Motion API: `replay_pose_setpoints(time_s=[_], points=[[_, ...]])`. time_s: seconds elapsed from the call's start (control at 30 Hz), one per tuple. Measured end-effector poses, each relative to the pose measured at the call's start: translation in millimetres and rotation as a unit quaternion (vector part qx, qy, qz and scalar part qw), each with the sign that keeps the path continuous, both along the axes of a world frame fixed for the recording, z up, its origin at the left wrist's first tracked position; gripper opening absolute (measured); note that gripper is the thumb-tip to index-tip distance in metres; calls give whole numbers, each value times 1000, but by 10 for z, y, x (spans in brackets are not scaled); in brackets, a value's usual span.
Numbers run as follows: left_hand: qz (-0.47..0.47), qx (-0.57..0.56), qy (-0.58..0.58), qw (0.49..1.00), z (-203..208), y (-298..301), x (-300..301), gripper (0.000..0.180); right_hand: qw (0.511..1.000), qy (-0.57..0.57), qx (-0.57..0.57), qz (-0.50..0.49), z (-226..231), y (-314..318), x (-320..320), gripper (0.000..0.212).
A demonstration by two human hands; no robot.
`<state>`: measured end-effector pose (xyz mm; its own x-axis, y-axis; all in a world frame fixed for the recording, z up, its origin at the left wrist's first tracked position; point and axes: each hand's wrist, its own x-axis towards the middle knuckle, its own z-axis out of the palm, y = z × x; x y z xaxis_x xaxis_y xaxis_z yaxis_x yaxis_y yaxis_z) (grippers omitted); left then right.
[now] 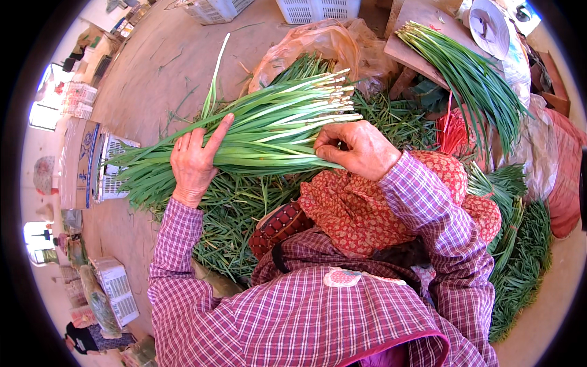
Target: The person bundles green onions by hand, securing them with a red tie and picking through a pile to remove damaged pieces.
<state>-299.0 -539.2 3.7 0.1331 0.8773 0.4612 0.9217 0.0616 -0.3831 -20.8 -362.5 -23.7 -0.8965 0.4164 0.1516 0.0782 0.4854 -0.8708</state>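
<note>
A thick bunch of garlic chives (263,125) lies across in front of me, its pale cut ends to the right and its green tips to the left. My left hand (197,153) is wrapped round the leafy part, with the thumb over the top. At the near edge, close to the white stems, my right hand (361,147) pinches a chive leaf between thumb and forefinger. A single loose stalk (215,76) sticks up beyond the bunch. Beneath it, a heap of loose chive leaves (229,214) covers the floor by my legs.
At the right, another chive bunch (468,73) rests on a wooden board (422,15) beside a pale hat (489,27). Red ties (451,131) hang below it. A clear orange-tinted bag (330,40) stands ahead. More chives (523,263) lie at my right; white crates (318,9) stand farther off.
</note>
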Motion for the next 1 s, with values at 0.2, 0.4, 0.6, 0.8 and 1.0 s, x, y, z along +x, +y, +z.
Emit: replay_pose_setpoints(time_s=[0.2, 0.4, 0.6, 0.8, 1.0], points=[[-2, -5, 7, 1000, 4, 41, 15, 96, 966, 36, 223, -129, -149, -35, 0, 13], [-3, -5, 15, 1000, -62, -16, -51, 96, 923, -77, 338, -168, -240, 85, 169, 10], [25, 10, 6, 1000, -6, -64, -99, 91, 766, -406, 413, -280, -515, 644, 1016, 11], [22, 29, 11, 999, -12, -41, -114, 91, 904, 56, 352, -234, 45, 146, 208, 7], [14, 25, -4, 1000, 33, 43, 2, 98, 925, 35, 286, -247, -130, -98, -63, 10]])
